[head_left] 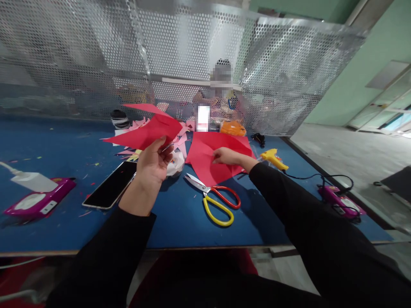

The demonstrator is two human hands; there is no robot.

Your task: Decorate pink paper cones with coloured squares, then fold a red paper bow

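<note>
My left hand is raised over the table, thumb and fingers closed on a cut piece of red paper with pointed ends. To the right, my right hand has its fingers curled and pinched at a larger red paper sheet. Scissors with one red and one yellow handle lie just in front of that sheet, blades slightly apart. Beside my left hand is a crumpled white wad, partly hidden by the hand. Pink paper scraps show behind the red piece.
A phone and a purple power strip lie at left. At right are a yellow glue gun with its cord and another purple power strip. An orange bundle and a lit screen stand before a perforated sheet; a person is behind it.
</note>
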